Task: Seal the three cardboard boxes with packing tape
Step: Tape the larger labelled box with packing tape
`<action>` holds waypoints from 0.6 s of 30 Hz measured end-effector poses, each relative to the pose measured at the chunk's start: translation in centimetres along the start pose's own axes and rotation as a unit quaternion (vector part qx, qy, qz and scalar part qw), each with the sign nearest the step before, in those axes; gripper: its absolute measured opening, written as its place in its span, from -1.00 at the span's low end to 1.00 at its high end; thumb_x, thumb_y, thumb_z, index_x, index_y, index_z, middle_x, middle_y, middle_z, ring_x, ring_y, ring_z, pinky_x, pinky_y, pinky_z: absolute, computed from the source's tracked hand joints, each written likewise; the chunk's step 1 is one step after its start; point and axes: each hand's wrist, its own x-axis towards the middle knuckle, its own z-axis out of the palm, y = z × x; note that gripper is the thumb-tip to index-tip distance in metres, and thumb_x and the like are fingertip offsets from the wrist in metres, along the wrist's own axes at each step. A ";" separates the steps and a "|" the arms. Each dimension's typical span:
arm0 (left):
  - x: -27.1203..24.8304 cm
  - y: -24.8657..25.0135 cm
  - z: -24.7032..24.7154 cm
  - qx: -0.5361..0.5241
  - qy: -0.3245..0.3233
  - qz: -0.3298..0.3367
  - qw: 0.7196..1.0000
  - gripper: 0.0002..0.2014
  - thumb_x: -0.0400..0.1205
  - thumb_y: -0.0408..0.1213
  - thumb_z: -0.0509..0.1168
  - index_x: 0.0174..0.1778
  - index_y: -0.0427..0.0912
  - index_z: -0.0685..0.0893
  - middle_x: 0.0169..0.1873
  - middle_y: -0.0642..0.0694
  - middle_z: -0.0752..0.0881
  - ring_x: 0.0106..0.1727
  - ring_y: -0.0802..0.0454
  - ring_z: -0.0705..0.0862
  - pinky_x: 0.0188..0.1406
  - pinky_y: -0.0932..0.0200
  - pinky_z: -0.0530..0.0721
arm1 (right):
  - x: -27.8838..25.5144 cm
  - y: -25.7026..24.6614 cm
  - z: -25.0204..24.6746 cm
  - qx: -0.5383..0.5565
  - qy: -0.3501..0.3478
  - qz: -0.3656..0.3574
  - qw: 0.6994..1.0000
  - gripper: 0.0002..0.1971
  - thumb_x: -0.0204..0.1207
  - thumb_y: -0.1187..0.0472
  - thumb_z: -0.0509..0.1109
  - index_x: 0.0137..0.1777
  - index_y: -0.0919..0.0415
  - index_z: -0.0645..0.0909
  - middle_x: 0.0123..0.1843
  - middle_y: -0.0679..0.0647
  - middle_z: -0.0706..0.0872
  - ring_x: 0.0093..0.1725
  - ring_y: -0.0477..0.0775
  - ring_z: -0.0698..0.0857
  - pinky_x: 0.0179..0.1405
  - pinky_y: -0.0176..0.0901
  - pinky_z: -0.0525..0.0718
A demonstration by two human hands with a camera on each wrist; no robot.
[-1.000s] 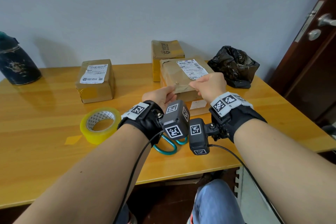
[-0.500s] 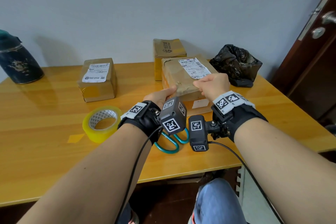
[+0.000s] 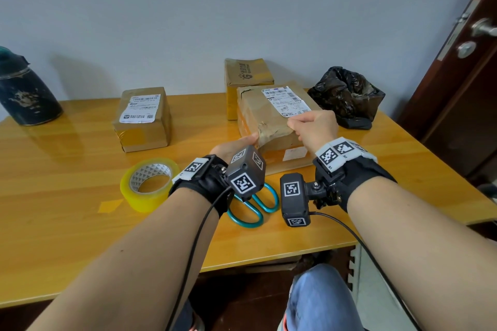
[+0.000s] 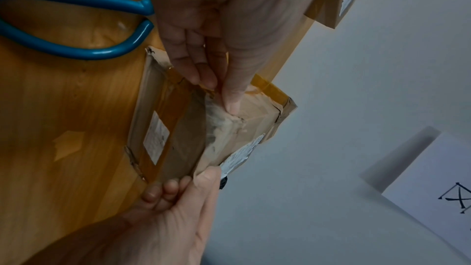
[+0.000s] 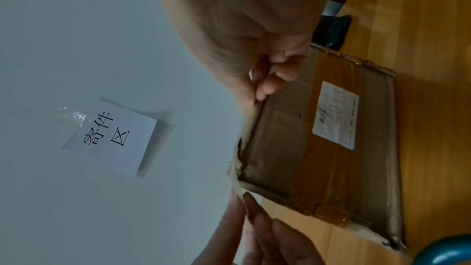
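The nearest cardboard box (image 3: 271,115) lies mid-table with a shipping label on top and old brown tape on its front. My left hand (image 3: 236,145) pinches the left end of its top flap's crumpled front edge, thumb on top and fingers (image 4: 201,76) underneath. My right hand (image 3: 312,126) pinches the right end of the same edge, thumb and fingers (image 5: 270,86) curled round it. A second labelled box (image 3: 144,118) stands at the left. The third box (image 3: 248,72) stands behind the near one. The yellowish tape roll (image 3: 149,184) lies flat beside my left wrist.
Teal-handled scissors (image 3: 255,209) lie under my wrists near the table's front edge. A crumpled black bag (image 3: 347,97) sits right of the boxes. A dark flask (image 3: 24,94) stands far left. A brown door (image 3: 470,75) is at the right.
Both hands stay on the near box's flap edge. My right hand has slid slightly to the right along it.
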 end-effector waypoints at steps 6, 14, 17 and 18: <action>-0.1 0.6 0.7 -0.009 0.009 0.000 1.000 -0.82 0.47 -0.24 0.52 -0.19 -0.22 0.68 -0.45 -0.11 0.72 -0.48 0.07 0.66 0.09 0.19 0.60 | 0.1 -0.1 -0.3 -0.003 -0.012 -0.041 0.999 -0.88 0.41 0.30 0.53 -0.08 0.16 0.83 0.02 0.07 0.82 0.07 -0.06 0.69 0.11 -0.22 0.63; 0.5 -0.2 0.1 -0.015 -0.032 -0.011 0.999 -0.74 0.43 -0.16 0.56 -0.15 -0.20 0.67 -0.42 -0.12 0.69 -0.41 0.04 0.66 -0.01 0.17 0.64 | -0.4 0.1 -0.6 -0.004 -0.069 -0.106 0.992 -0.84 0.50 0.38 0.45 -0.01 0.21 0.81 0.04 0.07 0.80 0.10 -0.13 0.65 0.04 -0.41 0.56; 0.3 0.2 0.4 0.006 0.002 -0.038 0.999 -0.71 0.53 -0.11 0.48 -0.21 -0.25 0.58 -0.53 -0.13 0.65 -0.33 0.03 0.59 0.29 0.17 0.55 | -0.3 0.2 -0.8 -0.011 -0.073 -0.110 0.991 -0.84 0.51 0.38 0.42 -0.01 0.21 0.81 0.05 0.08 0.80 0.11 -0.11 0.64 0.05 -0.40 0.56; 0.0 0.3 0.6 0.020 0.008 -0.047 0.999 -0.69 0.56 -0.11 0.45 -0.24 -0.26 0.55 -0.55 -0.13 0.63 -0.32 0.04 0.57 0.23 0.20 0.56 | -0.3 0.2 -0.8 -0.015 -0.073 -0.109 0.991 -0.84 0.52 0.38 0.42 -0.01 0.21 0.81 0.07 0.08 0.80 0.13 -0.11 0.64 0.10 -0.35 0.56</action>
